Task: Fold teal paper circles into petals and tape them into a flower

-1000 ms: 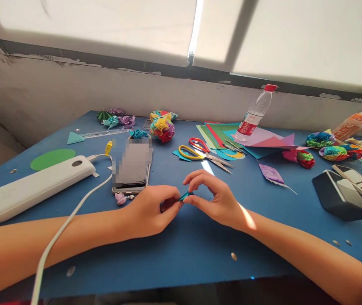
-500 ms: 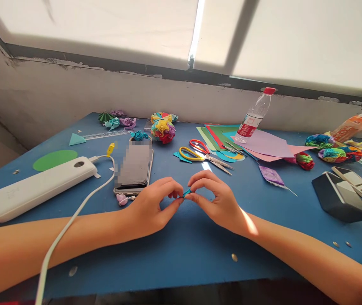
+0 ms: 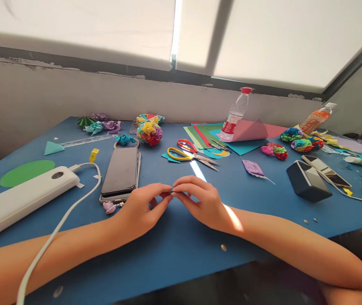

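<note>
Basically a two-handed fingertip job: left hand (image 3: pixel 144 207) and right hand (image 3: pixel 201 203) meet tip to tip, each grip pinched closed on a teal paper piece (image 3: pixel 172 191), held just above the counter (image 3: pixel 181 258). Fingers hide most of it, so can't tell fold or crease state. To do it well: hold with one side, work with the other, light pressure, small moves; thin paper likely tears or crumples if both pull. Wrists low helps steadiness. Room: bare surface between hands and the counter's near edge, which slants under the right forearm. Left side is tight: smartphone (image 3: pixel 120 171) just beyond the left hand, pink charm (image 3: pixel 109 206) by the wrist, white cable (image 3: pixel 45 245) draped over the forearm, so avoid big left sweeps. Ahead, scissors (image 3: pixel 196 156) lie with tips pointing right; purple packet (image 3: pixel 252 167) sits farther right.
</note>
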`<action>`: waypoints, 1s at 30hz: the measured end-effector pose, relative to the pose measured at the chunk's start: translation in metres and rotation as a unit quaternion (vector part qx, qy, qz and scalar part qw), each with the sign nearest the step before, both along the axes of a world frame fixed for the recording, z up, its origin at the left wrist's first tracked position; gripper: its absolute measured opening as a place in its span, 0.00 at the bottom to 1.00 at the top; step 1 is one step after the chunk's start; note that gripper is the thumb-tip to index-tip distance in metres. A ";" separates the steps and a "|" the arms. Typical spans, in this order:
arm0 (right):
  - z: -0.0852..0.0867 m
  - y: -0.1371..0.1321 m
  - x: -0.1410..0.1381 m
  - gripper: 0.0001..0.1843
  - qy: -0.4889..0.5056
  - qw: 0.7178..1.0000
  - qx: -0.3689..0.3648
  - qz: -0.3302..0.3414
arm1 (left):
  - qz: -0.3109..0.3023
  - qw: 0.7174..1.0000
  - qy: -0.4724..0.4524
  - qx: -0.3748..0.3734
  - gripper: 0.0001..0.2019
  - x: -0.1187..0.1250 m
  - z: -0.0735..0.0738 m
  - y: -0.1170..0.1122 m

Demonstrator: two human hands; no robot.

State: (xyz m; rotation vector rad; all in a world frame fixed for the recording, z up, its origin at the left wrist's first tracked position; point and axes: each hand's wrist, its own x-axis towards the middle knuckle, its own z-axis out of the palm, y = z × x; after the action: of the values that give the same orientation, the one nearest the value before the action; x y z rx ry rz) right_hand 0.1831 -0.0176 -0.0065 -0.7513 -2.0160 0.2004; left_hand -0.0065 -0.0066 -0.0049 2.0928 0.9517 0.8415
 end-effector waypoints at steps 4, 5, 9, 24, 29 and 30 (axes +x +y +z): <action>-0.001 0.000 0.004 0.13 -0.130 0.981 0.143 0.012 | -0.067 0.959 -0.089 -0.261 0.17 0.000 0.006 0.007; -0.001 0.000 0.004 0.13 -0.152 0.974 0.170 0.010 | -0.086 0.943 -0.114 -0.300 0.17 -0.001 0.007 0.008; -0.002 -0.001 0.004 0.14 -0.215 0.955 0.205 0.008 | -0.104 0.911 -0.171 -0.360 0.12 -0.002 0.008 0.014; -0.002 0.004 0.004 0.26 -0.085 0.994 0.043 0.050 | -0.064 0.950 -0.067 -0.299 0.15 0.000 0.007 0.010; -0.003 0.002 0.003 0.25 -0.030 0.999 0.005 0.035 | -0.083 0.937 -0.111 -0.320 0.15 0.001 0.006 0.012; -0.003 0.002 0.003 0.25 -0.026 0.999 0.005 0.042 | -0.081 0.932 -0.127 -0.329 0.16 0.001 0.006 0.012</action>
State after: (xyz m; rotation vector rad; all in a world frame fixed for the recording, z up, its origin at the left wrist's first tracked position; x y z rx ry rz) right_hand 0.1857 -0.0156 -0.0091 -0.6733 -2.0989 0.2209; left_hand -0.0053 0.0054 0.0016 1.4206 0.7686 0.5794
